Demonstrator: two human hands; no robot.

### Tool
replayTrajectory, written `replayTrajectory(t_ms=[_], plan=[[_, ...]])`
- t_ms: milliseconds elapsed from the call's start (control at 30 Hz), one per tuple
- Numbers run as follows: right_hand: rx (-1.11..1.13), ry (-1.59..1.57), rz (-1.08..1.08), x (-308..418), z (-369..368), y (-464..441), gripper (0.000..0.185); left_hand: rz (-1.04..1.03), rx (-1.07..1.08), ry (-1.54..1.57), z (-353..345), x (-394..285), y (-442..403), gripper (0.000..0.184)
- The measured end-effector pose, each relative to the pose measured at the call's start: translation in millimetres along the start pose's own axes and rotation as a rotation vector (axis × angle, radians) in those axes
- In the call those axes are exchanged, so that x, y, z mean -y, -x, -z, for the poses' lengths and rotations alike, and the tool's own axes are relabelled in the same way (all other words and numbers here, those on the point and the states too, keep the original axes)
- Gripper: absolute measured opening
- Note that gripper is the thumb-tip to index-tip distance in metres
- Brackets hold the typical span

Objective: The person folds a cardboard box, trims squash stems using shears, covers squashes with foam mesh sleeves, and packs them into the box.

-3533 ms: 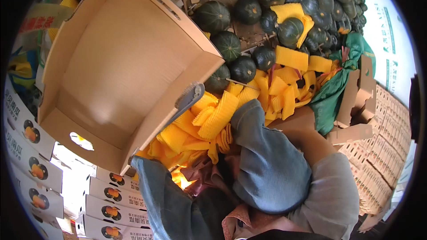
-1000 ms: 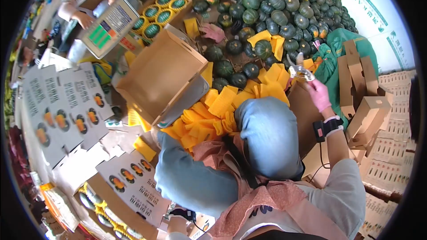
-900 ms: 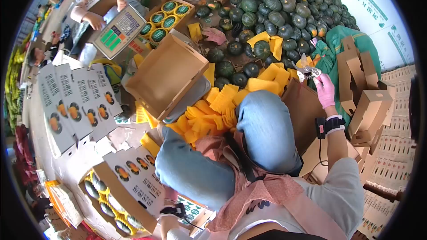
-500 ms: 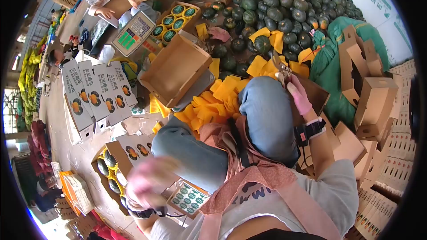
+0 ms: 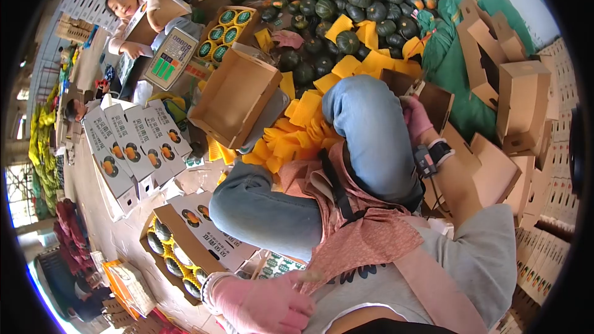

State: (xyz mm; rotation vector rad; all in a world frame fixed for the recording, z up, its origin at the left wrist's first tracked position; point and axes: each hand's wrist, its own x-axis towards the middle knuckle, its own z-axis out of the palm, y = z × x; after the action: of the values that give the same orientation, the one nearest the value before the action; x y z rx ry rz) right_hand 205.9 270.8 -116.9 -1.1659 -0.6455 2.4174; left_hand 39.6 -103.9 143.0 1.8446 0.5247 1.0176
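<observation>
My left hand (image 5: 265, 300), in a pink glove, is low in front of my shirt beside the hem of my pink apron (image 5: 365, 244). Its thumb stands apart from its bent fingers, and I see nothing held. By my raised knee, my right hand (image 5: 417, 120), also pink-gloved, is closed around pruning shears (image 5: 416, 90); only part of the metal shows past the knee. An open box of dark green squashes in yellow net sleeves (image 5: 172, 253) lies left of my left hand. A sheet of green round stickers (image 5: 279, 265) is partly hidden behind that hand.
Orange foam sheets (image 5: 297, 130) lie before my legs, under an empty carton (image 5: 235, 96). Beyond is a heap of squashes (image 5: 359, 0). White printed cartons (image 5: 136, 142) stand left, near a scale (image 5: 170, 59) and a seated person (image 5: 139, 18). Brown cartons (image 5: 520, 102) crowd the right.
My left hand has moved from beside the box of squashes, where it was blurred, to my apron. My right hand has lowered slightly with the shears. The view has shifted a little.
</observation>
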Motion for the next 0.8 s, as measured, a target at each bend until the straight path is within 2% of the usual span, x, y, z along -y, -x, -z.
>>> replayTrajectory(t_ms=[33,133,200,267,333,367,467,500,633,700,733,767,800], plan=[[0.025,0.046,0.047,10.1,-0.7,5.1,0.015,0.003,0.015,-0.063,-9.4,-4.6,3.3,0.029],[0.092,0.196,0.254,44.9,-24.0,17.3,0.020,0.024,0.044,-0.100,-11.7,-12.9,6.1,0.025],[-0.052,0.509,0.394,69.1,-30.8,19.1,0.028,0.032,0.069,-0.096,-2.2,-14.8,6.2,0.024],[-0.040,0.652,0.502,81.5,-48.7,22.1,0.031,0.059,0.074,-0.085,13.7,-12.8,4.7,0.023],[-0.070,0.854,0.443,91.9,-47.7,13.1,0.029,0.091,0.090,-0.070,33.0,-11.1,-0.6,0.023],[-0.041,0.865,0.472,88.1,-34.4,-6.9,0.023,0.112,0.094,-0.055,44.3,-9.9,-3.8,0.024],[-0.251,1.271,0.627,77.1,-40.5,-50.9,0.019,0.147,0.134,-0.037,86.4,0.7,-9.7,0.026],[-0.295,1.314,0.538,80.6,-52.8,-60.7,0.023,0.157,0.147,-0.027,102.4,5.9,-11.0,0.027],[-0.300,1.502,0.503,83.2,-82.1,-141.2,0.045,0.217,0.156,-0.034,170.7,46.9,-7.6,0.032],[-0.341,1.508,0.507,72.4,-101.1,-187.0,0.048,0.369,0.081,-0.128,208.7,86.6,0.5,0.035],[-0.355,1.506,0.492,66.3,-109.7,-211.0,0.049,0.569,-0.002,-0.286,226.3,111.5,4.0,0.030],[-0.386,1.588,0.494,56.4,-111.7,-242.5,0.053,1.020,0.119,-0.109,249.0,140.7,11.0,0.030],[-0.437,1.707,0.511,45.6,-116.3,-266.9,0.051,0.870,-0.183,-0.363,247.4,178.7,48.9,0.030]])
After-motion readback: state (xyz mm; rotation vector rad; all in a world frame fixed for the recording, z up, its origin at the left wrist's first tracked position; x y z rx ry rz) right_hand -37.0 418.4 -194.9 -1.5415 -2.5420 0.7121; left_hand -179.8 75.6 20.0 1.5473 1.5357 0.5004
